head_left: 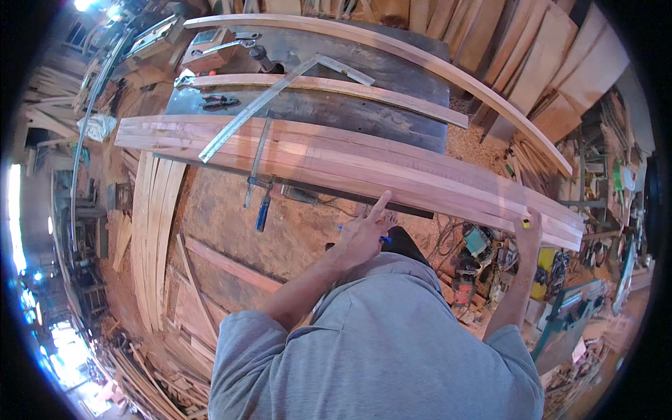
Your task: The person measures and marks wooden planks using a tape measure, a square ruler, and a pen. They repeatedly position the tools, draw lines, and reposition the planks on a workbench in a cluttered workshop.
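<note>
A long reddish laminated board (308, 150) lies across the front of a dark metal table. My left hand (364, 231) is at its near edge, index finger stretched out towards the wood. The other fingers are curled, and blue ends showing on both sides look like a pen (386, 239) held in them. Near the board's right end, my right hand (530, 234) is closed around a small yellow and black thing (526, 223), probably a tape measure, mostly hidden. A metal clamp (260, 157) with a blue handle grips the board left of centre. A metal square (259, 105) rests partly on the board.
On the metal table (392, 59) lie two narrow strips (336, 85), pliers (220, 101) and a wrench (224, 47). Long planks (155, 231) stand at left. Boards (521, 63) lean at the far right. Power tools (476, 241) and scraps clutter the sawdust-covered floor below my right arm.
</note>
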Demonstrator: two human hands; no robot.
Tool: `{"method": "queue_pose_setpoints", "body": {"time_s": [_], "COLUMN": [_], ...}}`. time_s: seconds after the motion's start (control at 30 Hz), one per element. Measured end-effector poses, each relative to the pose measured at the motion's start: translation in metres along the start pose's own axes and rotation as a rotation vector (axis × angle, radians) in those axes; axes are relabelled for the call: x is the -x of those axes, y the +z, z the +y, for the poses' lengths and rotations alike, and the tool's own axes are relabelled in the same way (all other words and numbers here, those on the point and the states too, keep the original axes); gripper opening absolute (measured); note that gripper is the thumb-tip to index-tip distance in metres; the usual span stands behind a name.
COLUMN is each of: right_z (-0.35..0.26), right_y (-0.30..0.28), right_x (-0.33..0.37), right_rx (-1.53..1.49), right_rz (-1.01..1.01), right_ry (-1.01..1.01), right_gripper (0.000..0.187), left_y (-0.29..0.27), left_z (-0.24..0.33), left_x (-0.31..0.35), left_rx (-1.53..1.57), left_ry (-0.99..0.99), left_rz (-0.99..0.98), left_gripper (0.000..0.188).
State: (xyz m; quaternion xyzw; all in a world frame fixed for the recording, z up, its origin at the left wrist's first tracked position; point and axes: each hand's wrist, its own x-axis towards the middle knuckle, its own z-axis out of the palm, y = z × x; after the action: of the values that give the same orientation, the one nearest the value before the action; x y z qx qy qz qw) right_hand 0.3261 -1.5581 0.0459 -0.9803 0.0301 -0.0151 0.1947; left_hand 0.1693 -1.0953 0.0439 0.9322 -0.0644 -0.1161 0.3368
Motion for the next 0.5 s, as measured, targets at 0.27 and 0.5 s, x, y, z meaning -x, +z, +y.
{"method": "queue_pose_setpoints", "body": {"time_s": [0.27,0.5], "right_z": [-0.251,-0.264], "right_y": [0.047,0.067], "right_x": [0.058,0.076], "right_rx": [-0.532,-0.493], "right_rz": [-0.554,-0.676], "right_ry": [-0.817,-0.958], "right_gripper": [0.031,0.03], "left_y": [-0.021,-0.014], "left_z": [0.011,-0.013], "left_x": [-0.012,-0.01], "left_rx": [0.971,0.94], "left_ry": [-0.319,-0.209], "left_rz": [-0.012,-0.122], "left_gripper": [0.02,0.014]}}
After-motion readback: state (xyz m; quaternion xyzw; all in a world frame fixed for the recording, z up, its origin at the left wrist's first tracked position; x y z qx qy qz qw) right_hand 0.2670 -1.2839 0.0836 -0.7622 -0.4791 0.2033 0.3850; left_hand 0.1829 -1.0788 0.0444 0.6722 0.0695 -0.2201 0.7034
